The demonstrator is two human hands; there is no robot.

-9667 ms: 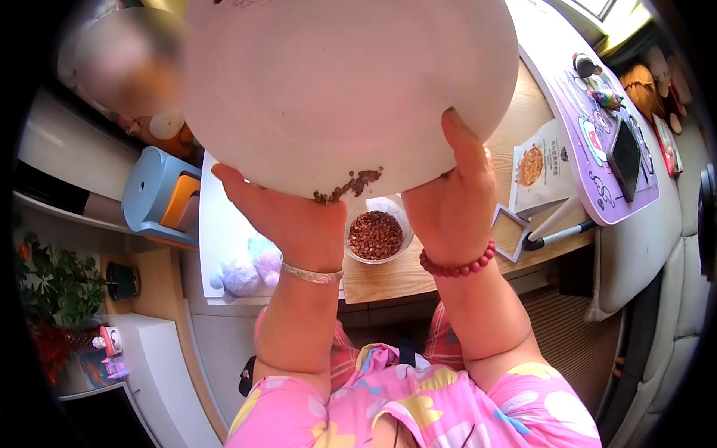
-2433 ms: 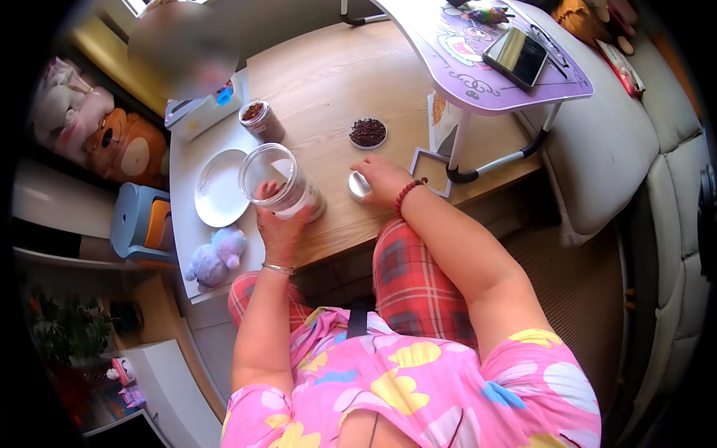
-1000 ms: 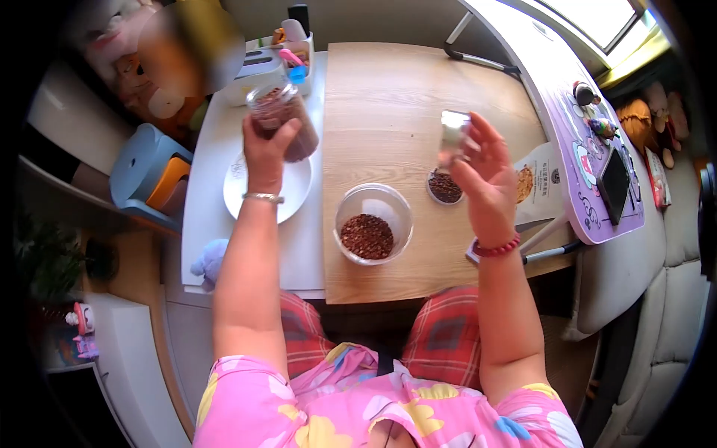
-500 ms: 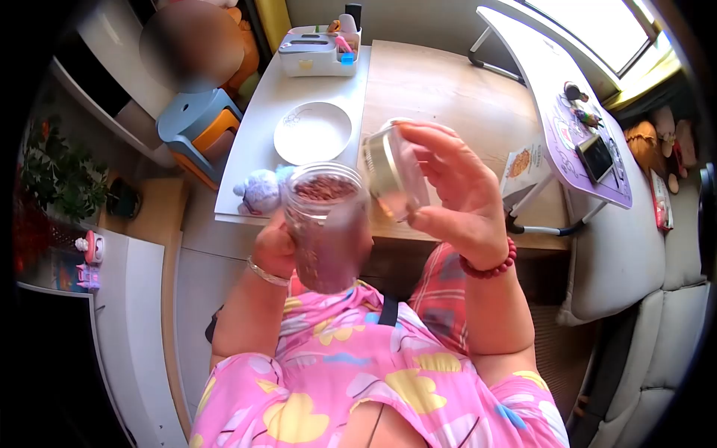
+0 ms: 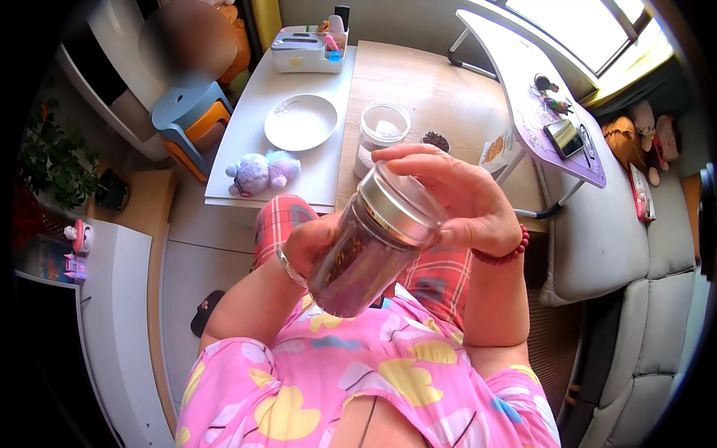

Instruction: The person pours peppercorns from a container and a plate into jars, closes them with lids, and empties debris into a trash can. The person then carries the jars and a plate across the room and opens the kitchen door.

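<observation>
The filled jar [image 5: 362,261] is held in the air, tilted, its body grasped by the left hand [image 5: 312,243] with the mouth leaning toward the right hand [image 5: 470,205]. The silver-rimmed lid [image 5: 401,205], held apart half a second earlier, is now set over that mouth, so the opening is covered; threading cannot be confirmed. The lid is gripped between the right hand's thumb and fingers.

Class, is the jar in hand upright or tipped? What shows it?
Tipped: the jar slants, its silvery lid toward the picture's upper right.
</observation>
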